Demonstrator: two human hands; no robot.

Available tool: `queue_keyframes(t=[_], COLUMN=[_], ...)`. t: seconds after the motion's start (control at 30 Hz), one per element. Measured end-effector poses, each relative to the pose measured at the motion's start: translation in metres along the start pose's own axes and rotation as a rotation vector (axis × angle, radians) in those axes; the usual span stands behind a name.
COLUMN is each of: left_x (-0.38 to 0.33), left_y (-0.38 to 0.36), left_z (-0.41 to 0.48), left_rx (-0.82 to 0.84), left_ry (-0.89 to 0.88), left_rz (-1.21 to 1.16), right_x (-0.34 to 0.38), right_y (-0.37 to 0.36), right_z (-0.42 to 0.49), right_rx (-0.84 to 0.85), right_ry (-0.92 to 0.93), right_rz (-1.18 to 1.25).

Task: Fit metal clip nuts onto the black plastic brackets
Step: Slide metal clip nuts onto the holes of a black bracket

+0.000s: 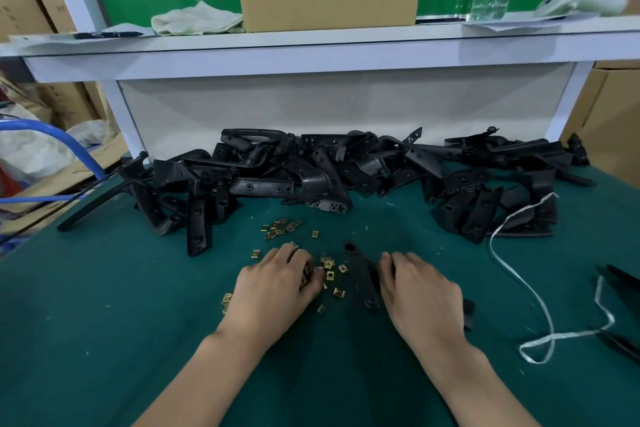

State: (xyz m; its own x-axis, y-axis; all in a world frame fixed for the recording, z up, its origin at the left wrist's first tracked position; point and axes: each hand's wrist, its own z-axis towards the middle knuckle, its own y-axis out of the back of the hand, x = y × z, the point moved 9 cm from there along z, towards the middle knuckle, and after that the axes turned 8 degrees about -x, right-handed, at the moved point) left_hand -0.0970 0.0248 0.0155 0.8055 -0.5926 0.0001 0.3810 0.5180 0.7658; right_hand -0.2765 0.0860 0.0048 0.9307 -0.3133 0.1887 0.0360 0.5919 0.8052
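Picking step: left hand (277, 282) curled over loose brass-coloured metal clip nuts (330, 275) (hold unclear); right hand (420, 291) grips long black plastic bracket (360, 270). Next: careful nut-to-hole alignment.

left hand (277, 282) over clip nuts (330, 275), grasp unclear | right hand (420, 288) grips bracket (360, 270) on green mat (138, 322)

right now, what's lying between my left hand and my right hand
Head view: a few loose clip nuts, then the black bracket that the right hand grips.
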Motion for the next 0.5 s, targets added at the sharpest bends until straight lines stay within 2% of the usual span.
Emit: queue_keyframes(t=[0.27, 0.4, 0.5], left_x=[0.008, 0.014, 0.024], left_y=[0.006, 0.011, 0.007], left_z=[0.001, 0.0, -0.001], left_rx=[-0.116, -0.149, -0.104], left_ry=[0.029, 0.101, 0.214], left_rz=[-0.026, -0.143, -0.289], right_x=[-0.007, -0.01, -0.009], right_y=[-0.005, -0.006, -0.008], right_z=[0.007, 0.01, 0.009], right_rx=[0.065, 0.066, 0.063], right_ry=[0.031, 0.07, 0.082], right_rz=[0.062, 0.068, 0.072])
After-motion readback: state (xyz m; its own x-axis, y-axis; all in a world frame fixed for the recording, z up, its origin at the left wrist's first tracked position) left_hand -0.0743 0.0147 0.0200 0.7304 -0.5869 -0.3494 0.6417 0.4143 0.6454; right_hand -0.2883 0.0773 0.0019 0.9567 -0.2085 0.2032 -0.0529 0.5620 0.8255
